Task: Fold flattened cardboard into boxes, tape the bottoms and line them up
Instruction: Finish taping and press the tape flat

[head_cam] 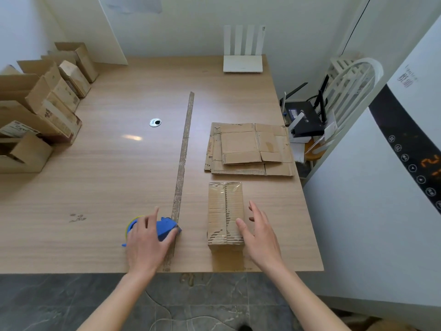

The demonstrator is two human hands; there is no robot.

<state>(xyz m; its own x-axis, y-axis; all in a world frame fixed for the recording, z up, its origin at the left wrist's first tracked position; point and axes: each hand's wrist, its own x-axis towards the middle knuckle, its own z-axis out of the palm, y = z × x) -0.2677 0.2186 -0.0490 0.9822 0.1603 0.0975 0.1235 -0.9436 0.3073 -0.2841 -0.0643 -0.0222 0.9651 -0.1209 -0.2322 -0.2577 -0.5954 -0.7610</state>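
Small brown cardboard box (225,213) sits taped-side up near the table's front edge. Right hand (259,231) has loose, spread fingers against its right side; left hand (146,242), left of the box, is wrapped over a blue plastic tape dispenser (164,229).

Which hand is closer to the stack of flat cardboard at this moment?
Right. The right hand is beside the taped box, just in front of the flat cardboard. The left hand rests on the tape dispenser, farther left.

Matt corrugated cardboard box (225,212) with glossy tape, blue plastic dispenser (164,229), wood-grain table (107,175).
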